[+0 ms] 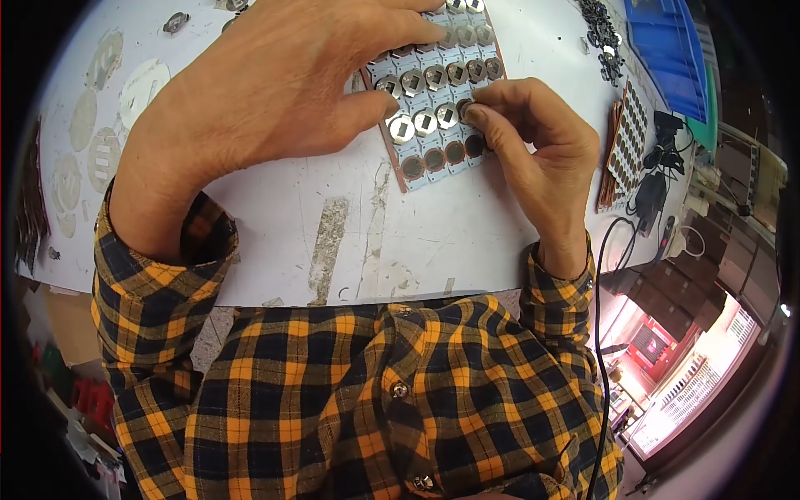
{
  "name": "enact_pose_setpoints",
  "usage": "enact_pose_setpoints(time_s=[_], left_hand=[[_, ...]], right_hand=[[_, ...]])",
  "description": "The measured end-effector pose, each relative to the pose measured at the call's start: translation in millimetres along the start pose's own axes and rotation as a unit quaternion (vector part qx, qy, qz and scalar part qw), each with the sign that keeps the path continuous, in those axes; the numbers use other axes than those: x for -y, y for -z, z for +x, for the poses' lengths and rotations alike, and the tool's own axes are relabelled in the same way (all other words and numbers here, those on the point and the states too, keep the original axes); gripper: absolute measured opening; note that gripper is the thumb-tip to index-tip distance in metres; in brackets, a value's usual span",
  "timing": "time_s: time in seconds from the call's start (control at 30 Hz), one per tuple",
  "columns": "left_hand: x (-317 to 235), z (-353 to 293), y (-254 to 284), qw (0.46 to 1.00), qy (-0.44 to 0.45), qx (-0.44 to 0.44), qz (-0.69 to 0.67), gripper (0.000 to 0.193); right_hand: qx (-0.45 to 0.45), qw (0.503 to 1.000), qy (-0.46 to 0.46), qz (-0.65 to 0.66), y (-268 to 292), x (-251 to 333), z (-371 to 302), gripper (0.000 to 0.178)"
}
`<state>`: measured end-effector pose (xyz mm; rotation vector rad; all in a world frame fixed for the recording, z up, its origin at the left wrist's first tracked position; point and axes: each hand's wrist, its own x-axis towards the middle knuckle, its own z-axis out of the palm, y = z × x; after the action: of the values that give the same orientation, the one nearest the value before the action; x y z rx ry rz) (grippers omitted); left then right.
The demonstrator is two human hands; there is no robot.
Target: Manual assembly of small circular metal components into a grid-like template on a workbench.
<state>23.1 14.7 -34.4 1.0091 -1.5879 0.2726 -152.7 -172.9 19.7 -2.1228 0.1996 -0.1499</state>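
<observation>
A panel of small light-blue circuit boards [444, 172] lies on the white table, tilted slightly. Rows of round silver metal clips [425, 122] with dark diamond-shaped openings sit on it; the nearest row shows bare dark discs [434, 158]. My left hand [275, 79] arches over from the left, fingers spread, its thumb at the panel's left edge and other fingertips over the far rows. At the right edge, my right hand [533, 133] pinches thumb and forefinger on a round metal clip [464, 107] at the end of the second-nearest row; the fingers partly cover it.
Black small parts [602, 37] lie in a heap at the far right, beside a blue bin [667, 50]. Stacked panels [627, 146] and black cables [658, 179] are at the right. A loose metal clip [176, 22] lies far left. The table's near edge adjoins my torso.
</observation>
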Motion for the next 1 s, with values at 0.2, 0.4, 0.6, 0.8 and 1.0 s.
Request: enact_pose_setpoints(time_s=[0.2, 0.4, 0.6, 0.8, 1.0], left_hand=[[8, 1, -8, 0.999, -0.042, -0.033, 0.004, 0.056], [-50, 33, 9, 0.882, 0.333, 0.242, 0.23, 0.072], [-50, 30, 10, 0.881, 0.337, 0.236, 0.235, 0.072], [-46, 29, 10, 0.881, 0.35, 0.235, 0.212, 0.071], [-48, 27, 10, 0.881, 0.34, 0.237, 0.228, 0.073]], right_hand=[[0.033, 0.999, 0.005, -0.022, 5, -3, 1, 0.008], [0.064, 0.997, 0.029, -0.012, 10, -3, 5, 0.004], [-0.106, 0.979, 0.037, -0.173, 60, -43, 45, 0.018], [-0.158, 0.888, 0.139, -0.409, 95, -82, 63, 0.022], [-0.213, 0.972, -0.014, -0.103, 82, -47, 46, 0.018]])
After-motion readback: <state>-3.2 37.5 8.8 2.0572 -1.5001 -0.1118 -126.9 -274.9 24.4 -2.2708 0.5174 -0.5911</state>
